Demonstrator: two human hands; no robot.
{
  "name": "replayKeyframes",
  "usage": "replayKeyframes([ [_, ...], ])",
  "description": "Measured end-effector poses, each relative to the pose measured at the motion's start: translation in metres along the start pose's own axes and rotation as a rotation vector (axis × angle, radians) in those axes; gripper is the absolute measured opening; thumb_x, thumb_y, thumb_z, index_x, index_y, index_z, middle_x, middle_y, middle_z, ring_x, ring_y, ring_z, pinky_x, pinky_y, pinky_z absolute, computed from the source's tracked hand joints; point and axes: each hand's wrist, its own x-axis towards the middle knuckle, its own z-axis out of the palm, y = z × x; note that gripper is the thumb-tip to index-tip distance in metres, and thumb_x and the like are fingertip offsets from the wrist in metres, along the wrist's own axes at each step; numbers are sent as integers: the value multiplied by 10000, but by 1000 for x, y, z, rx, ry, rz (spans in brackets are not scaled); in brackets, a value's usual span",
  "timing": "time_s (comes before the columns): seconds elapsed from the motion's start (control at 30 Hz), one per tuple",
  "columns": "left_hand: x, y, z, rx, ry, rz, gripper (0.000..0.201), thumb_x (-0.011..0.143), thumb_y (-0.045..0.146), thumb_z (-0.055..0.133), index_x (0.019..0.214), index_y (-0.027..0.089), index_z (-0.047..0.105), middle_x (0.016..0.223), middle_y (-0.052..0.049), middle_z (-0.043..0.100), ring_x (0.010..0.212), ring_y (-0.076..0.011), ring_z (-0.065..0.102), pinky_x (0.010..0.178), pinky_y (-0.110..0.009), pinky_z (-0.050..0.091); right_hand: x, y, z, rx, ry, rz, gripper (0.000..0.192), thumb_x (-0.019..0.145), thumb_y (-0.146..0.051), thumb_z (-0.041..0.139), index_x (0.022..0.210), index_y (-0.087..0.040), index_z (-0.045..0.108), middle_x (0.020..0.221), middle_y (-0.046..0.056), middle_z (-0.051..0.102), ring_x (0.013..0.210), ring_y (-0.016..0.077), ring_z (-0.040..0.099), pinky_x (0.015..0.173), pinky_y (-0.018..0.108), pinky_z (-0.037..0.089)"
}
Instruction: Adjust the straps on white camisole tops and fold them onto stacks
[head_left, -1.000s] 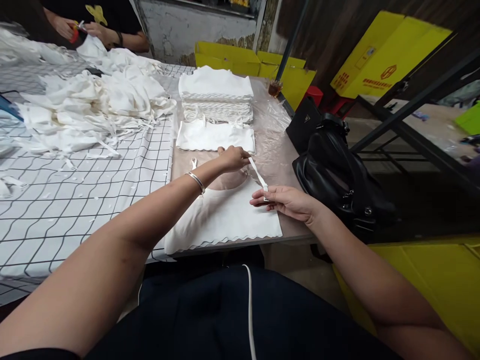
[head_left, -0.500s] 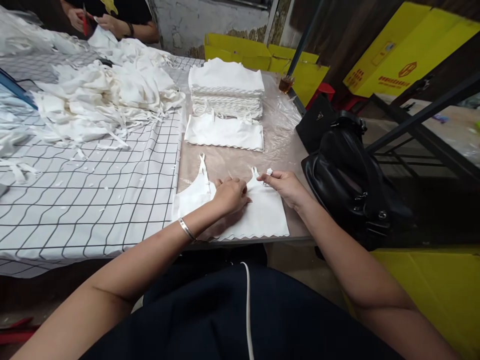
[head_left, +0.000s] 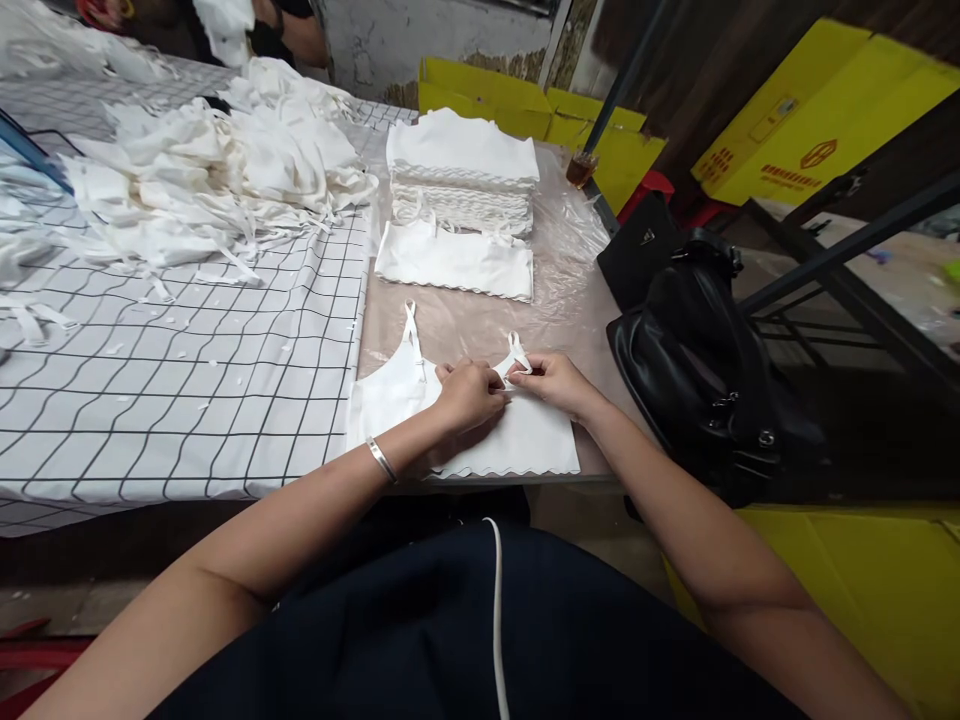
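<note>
Top [head_left: 525,440] flat at table [head_left: 450,325] near edge, below folded stack [head_left: 461,175]. Right hand [head_left: 559,380] pinching strap [head_left: 514,355], fingers closed on it. Left hand [head_left: 469,393] curled, pressing top beside strap. Best: keep strap untwisted, hold fabric flat, tuck loop neatly.

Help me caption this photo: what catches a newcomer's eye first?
Two bare hands, left hand and right hand, pinch a strap of a white top at the table's near edge. Behind it rises a neat stack of tops; a loose white heap sprawls to the left.
</note>
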Motion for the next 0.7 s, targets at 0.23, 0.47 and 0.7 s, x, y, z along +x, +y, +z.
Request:
replayKeyframes([
  [0.23,2,2,-4,-12,-31,-26,183,785,317,617,770,168,724,931,-75,713,993,-282,561,886,-456,292,3,9,2,-85,-30,-94,249,635,-395,690,713,-159,696,751,15,634,720,156,543,692,280,398],
  [0.47,1,4,-6,-38,-24,-55,205,794,330,614,750,165,728,902,-69,726,981,-286,588,884,-450,282,0,14,3,-245,17,-211,160,703,-320,670,728,-167,709,761,20,610,752,172,554,712,295,400],
  [0.7,1,1,-2,-101,21,-39,198,798,308,607,716,172,725,891,-57,726,963,-271,591,886,-451,281,-9,-3,0,-559,50,-329,81,735,-166,625,663,-180,660,759,23,584,727,160,523,694,279,401],
])
